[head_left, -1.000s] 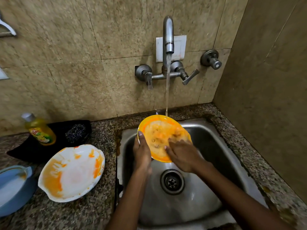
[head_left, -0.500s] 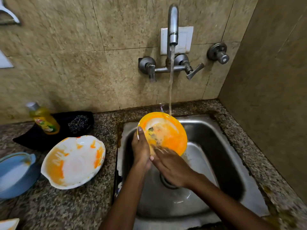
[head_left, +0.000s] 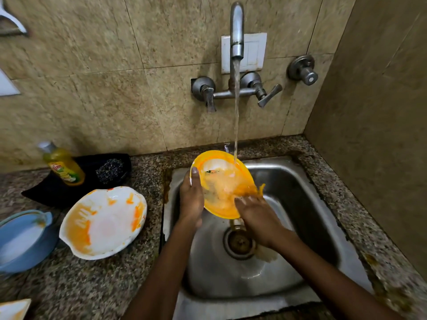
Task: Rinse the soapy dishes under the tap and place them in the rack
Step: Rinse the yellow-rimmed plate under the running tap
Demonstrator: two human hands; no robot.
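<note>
A small orange plate is tilted over the steel sink, under the stream running from the tap. My left hand grips its left rim, thumb on the inner face. My right hand lies with spread fingers on the plate's lower right part, where orange water runs off. A white bowl smeared with orange residue sits on the granite counter left of the sink. No rack is in view.
A blue dish stands at the far left and a white corner of another item shows bottom left. A yellow dish-soap bottle and a steel scrubber lie on a black cloth by the wall. The drain is below my right hand.
My right hand has moved across the plate's face, down and then back right. Much of the soapy film has washed off, showing a white centre. The camera moved closer.
</note>
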